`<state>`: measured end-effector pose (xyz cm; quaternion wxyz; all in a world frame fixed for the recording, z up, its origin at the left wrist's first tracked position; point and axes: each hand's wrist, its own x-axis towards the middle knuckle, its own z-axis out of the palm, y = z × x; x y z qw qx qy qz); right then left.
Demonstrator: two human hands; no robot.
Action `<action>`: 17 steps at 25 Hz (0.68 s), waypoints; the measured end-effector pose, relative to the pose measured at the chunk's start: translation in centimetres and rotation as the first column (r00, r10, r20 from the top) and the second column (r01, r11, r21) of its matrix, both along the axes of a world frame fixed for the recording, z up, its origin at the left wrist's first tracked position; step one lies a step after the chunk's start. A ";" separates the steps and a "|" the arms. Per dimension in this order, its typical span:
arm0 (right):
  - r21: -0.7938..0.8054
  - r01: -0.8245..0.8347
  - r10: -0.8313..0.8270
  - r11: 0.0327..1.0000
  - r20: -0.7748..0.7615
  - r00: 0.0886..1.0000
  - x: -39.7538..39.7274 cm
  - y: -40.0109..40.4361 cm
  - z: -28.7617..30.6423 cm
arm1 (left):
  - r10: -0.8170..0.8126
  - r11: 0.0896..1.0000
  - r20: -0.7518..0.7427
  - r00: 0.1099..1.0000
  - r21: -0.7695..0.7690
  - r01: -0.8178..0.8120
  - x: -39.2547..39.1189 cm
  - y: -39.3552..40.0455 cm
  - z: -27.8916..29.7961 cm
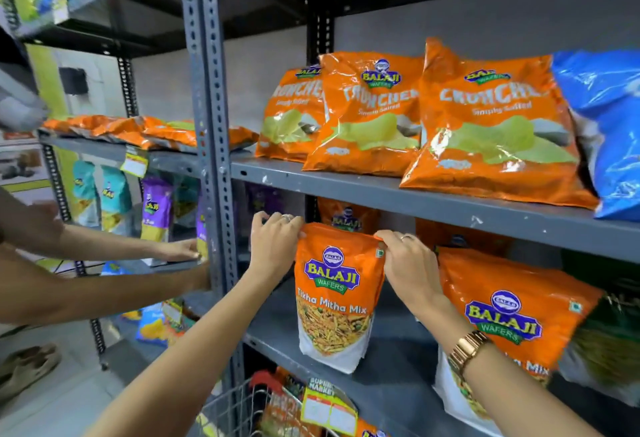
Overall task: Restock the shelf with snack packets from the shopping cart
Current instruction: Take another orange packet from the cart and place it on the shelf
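An orange Balaji Tikha Mitha Mix packet stands upright on the grey middle shelf. My left hand pinches its top left corner and my right hand pinches its top right corner. A gold watch sits on my right wrist. Another orange packet stands behind it, and a second Tikha Mitha Mix packet leans to the right. The wire shopping cart shows at the bottom, with orange packets inside.
Three orange Crunchex bags and a blue bag fill the upper shelf. A grey perforated upright divides the racks. At left, another person's arms reach into the neighbouring rack with purple and teal packets.
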<state>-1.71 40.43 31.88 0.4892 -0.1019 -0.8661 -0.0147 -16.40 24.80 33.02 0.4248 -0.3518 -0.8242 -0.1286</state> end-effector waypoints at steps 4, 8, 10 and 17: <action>-0.072 0.085 -0.081 0.994 0.053 0.995 -1.7 2.1 -1.2 | -0.038 0.999 0.089 0.995 0.008 0.037 -2.6 3.2 -1.7; -0.143 0.101 -0.089 0.985 0.088 0.992 -2.4 3.0 -2.8 | -0.031 0.999 0.172 0.985 -0.019 0.034 -4.1 5.1 -3.7; -0.213 0.106 -0.097 0.971 0.050 0.994 -2.7 3.4 -3.0 | -0.041 0.999 0.229 0.973 -0.006 0.043 -4.4 5.7 -3.9; -0.790 0.038 0.070 0.612 0.102 0.992 -3.8 3.4 -6.9 | -0.349 0.908 0.515 0.783 0.394 0.145 -3.7 6.0 -6.4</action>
